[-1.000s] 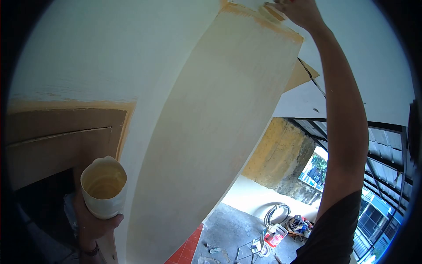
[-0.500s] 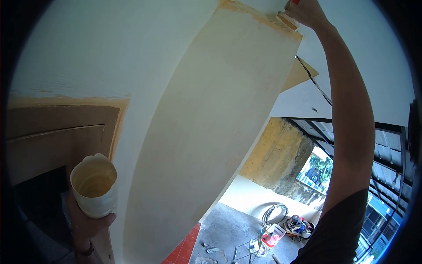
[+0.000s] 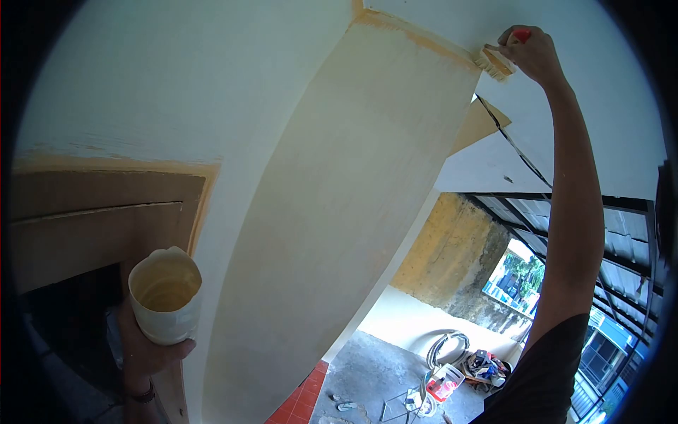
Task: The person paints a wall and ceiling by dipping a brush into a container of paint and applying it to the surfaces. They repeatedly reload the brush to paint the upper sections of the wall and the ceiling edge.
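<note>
Raised high at the upper right, my right hand (image 3: 534, 56) is closed round the red handle of a paintbrush (image 3: 499, 65). Its pale bristles are right at the top corner of the wall panel (image 3: 353, 155), where the panel meets the ceiling (image 3: 452, 21). An orange-tan band runs along the panel's top edge. Low on the left, my left hand (image 3: 152, 353) grips a white plastic container (image 3: 168, 321) with an uneven cut rim. Some cream-coloured paint shows inside it, and the container stands upright in front of the door frame.
A brown door frame (image 3: 106, 191) edged in orange-tan is at the left. Black cables (image 3: 505, 134) hang from the ceiling at the right. On the concrete floor (image 3: 360, 367) below are a coiled hose (image 3: 446, 348), a red and white basket (image 3: 443, 383) and a heap of tools (image 3: 487, 369).
My right hand has moved right and slightly down with the paintbrush, to the panel's outer top corner. The container in my left hand shifts a little right in view.
</note>
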{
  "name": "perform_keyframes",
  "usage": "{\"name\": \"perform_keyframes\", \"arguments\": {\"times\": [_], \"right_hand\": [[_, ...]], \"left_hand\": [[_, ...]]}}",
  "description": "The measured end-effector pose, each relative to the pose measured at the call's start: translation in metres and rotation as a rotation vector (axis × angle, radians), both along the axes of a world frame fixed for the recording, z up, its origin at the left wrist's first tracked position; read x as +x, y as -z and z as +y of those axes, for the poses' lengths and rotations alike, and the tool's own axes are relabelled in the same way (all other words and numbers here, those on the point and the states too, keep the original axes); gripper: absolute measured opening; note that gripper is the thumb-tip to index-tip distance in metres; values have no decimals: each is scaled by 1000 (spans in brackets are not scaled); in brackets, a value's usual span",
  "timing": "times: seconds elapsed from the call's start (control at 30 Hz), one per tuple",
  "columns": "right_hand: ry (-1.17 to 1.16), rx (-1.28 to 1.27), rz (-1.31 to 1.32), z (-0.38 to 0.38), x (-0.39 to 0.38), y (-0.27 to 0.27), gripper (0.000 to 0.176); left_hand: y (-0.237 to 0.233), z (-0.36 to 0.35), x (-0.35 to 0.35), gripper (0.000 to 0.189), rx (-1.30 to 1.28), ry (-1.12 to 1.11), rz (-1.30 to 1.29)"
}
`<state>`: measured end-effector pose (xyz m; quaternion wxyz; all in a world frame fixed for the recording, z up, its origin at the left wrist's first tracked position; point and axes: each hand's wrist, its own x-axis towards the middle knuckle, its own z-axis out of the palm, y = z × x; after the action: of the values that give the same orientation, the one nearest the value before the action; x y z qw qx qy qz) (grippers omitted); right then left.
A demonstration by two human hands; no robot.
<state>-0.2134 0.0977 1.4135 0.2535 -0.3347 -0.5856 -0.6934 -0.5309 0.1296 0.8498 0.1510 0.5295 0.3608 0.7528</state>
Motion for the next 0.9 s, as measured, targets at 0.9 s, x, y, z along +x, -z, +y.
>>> {"name": "perform_keyframes", "arguments": {"times": [0.9], "right_hand": [[-320,-189,262,18,-35,32,18]], "left_hand": [[9,4,-2,86,-76,10,-37]]}}
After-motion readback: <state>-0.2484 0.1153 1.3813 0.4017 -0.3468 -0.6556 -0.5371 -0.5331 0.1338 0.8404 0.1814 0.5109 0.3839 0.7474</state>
